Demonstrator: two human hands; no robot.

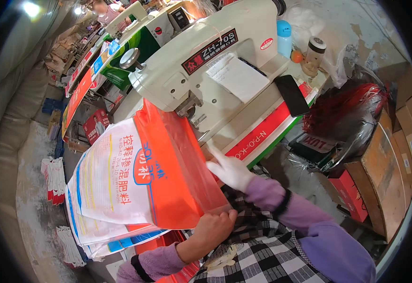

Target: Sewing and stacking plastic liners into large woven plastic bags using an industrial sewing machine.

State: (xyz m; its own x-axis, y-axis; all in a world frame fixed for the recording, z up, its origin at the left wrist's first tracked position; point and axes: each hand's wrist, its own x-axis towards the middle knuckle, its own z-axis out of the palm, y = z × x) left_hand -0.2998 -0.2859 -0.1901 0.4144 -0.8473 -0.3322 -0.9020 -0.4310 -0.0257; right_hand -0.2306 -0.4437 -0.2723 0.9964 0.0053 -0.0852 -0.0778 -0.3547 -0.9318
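Observation:
A large orange and white woven plastic sack (168, 165) lies spread under the head of a cream industrial sewing machine (168, 80). Its orange end runs along my side, with the upper edge at the needle area. My left hand (213, 236), bare, is closed on the sack's near corner, fingers curled over the folded edge. Gloved in white, my right hand (232, 170) has thumb and fingers apart beside the sack's edge, just below the needle area. Its thumb is next to the sack; whether it touches is unclear. More sacks (97, 245) lie stacked beneath.
On the machine bed rest a black phone (291, 95), a white paper pad (237, 77), a blue bottle (284, 37) and a clear jar (313, 56). Red thread (347, 106) in plastic and a wooden box (380, 174) stand at right. Another person (107, 13) sits far back left.

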